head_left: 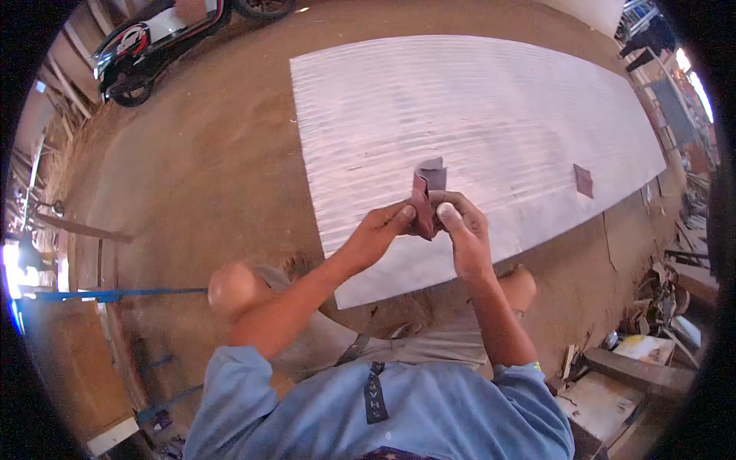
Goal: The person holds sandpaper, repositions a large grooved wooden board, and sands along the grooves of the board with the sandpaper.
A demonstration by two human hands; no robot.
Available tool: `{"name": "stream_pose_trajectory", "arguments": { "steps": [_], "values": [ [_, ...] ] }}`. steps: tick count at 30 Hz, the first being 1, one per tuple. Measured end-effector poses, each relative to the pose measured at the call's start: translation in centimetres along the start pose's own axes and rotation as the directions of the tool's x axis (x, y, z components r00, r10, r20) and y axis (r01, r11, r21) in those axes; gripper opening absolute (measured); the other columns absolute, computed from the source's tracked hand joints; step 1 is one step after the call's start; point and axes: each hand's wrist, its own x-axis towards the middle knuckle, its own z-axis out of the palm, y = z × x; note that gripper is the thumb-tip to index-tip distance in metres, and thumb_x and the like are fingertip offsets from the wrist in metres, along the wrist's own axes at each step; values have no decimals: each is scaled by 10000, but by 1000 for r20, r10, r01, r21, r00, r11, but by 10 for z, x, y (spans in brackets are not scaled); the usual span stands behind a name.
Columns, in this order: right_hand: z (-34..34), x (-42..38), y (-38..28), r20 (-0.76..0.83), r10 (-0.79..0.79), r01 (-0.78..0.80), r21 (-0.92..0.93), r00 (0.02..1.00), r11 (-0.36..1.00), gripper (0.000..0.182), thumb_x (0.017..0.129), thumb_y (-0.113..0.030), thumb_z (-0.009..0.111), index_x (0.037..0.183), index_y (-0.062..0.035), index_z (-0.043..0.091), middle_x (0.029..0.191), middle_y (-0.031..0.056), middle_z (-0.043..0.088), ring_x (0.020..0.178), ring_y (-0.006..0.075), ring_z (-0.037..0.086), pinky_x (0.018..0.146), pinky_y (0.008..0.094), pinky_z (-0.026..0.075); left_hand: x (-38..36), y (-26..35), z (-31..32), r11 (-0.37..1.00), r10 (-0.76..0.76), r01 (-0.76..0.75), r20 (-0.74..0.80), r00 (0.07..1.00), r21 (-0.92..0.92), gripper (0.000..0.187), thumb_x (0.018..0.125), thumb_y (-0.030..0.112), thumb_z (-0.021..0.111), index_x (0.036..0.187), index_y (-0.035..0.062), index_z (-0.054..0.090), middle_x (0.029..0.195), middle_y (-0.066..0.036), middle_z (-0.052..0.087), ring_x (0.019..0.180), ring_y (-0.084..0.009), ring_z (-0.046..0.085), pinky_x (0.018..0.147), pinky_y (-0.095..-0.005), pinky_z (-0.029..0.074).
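Note:
A folded reddish-brown sheet with a grey inner side point(423, 190), like sandpaper, is held up between both hands over the near part of a large white ribbed panel point(460, 100). My left hand point(391, 222) pinches its lower left side. On the right side, my right hand point(461, 218) grips it between thumb and bent fingers, the thumb looking dusty. A second reddish-brown piece point(583, 181) lies flat on the panel further right.
Brown ground point(207, 153) surrounds the panel. A motorcycle point(153, 46) stands at the upper left. Wood pieces and clutter point(640, 372) lie at the lower right. A blue strap point(146, 294) stretches across the left side.

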Motion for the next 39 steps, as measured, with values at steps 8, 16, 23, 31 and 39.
{"name": "stream_pose_trajectory", "arguments": {
  "steps": [8,16,23,31,39],
  "values": [
    [-5,-1,3,78,-101,112,-157,992,981,241,961,-222,623,1030,6,664,844,14,608,763,97,533,694,264,435,-3,-2,-5,983,-1,-6,36,999,186,385,1061,292,433,1197,-16,620,1040,-76,681,980,-151,623,928,-329,499],
    [-3,6,-5,120,149,-155,38,982,987,205,942,-219,633,951,-15,653,797,12,609,743,107,552,676,267,433,-11,-7,-14,969,-58,48,32,998,242,416,1058,307,431,1239,-29,597,1120,-110,676,1056,-197,633,993,-371,483],
    [-21,5,10,19,68,-69,54,998,996,160,937,-186,603,910,-34,645,797,21,624,722,109,561,651,275,442,-16,-14,-9,949,-4,49,-145,989,313,377,1047,287,473,1224,-12,619,1042,-69,682,968,-130,601,914,-307,480],
    [-271,95,28,-468,-278,-106,-641,839,760,253,959,-232,580,1036,-14,681,851,38,653,787,132,594,702,298,476,-14,-5,-15,994,10,35,-397,918,106,346,1003,307,566,1054,-16,677,929,-28,672,849,-86,586,828,-266,477],
    [-41,-3,36,73,121,-95,-288,990,953,489,931,-193,653,1346,19,504,1224,105,621,1159,181,567,1008,307,427,-15,-32,13,992,-128,116,-380,916,-56,284,963,208,627,1073,-49,678,922,-82,703,871,-138,656,826,-292,528]
  ]
}}
